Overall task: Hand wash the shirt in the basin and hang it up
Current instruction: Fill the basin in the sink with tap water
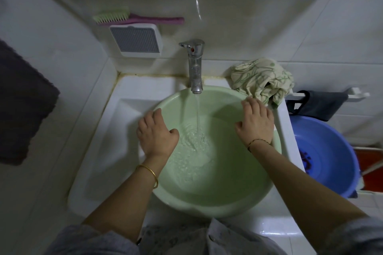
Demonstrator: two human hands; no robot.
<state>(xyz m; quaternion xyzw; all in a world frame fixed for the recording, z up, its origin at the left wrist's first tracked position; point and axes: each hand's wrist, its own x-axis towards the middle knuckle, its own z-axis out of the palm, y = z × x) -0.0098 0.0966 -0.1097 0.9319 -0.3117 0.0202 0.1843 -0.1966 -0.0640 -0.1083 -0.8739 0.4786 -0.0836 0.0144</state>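
— So, why are both my hands on the basin (pixel 207 211) now?

— You steady it, I think. The tap (pixel 195 68) is running and its water falls into the middle of the green basin, which sits in the white sink (pixel 132 89). Your left hand (pixel 157 133) takes the left rim. The fingers bend over the outer edge, close together, and the thumb is inside, so it is a real grip. Your right hand (pixel 257 123) lies on the right rim with the fingers (pixel 249 103) nearly straight and side by side. It rests on the rim more than it grips.

— And where is the shirt (pixel 262 79)?

— It is not in the water yet. It lies crumpled on the back right corner of the sink, just beside your right fingertips. Whether they touch it, I cannot tell. I judge it is put there to be dry and close while the basin fills.

— Is there enough water?

— It covers only the bottom, so filling looks like the present step. Washing and hanging are all ahead.

— Is there any risk?

— The shirt hangs a little over the sink's edge, and a blue tub (pixel 331 151) stands lower at the right. A careless pull may drop the shirt that way.
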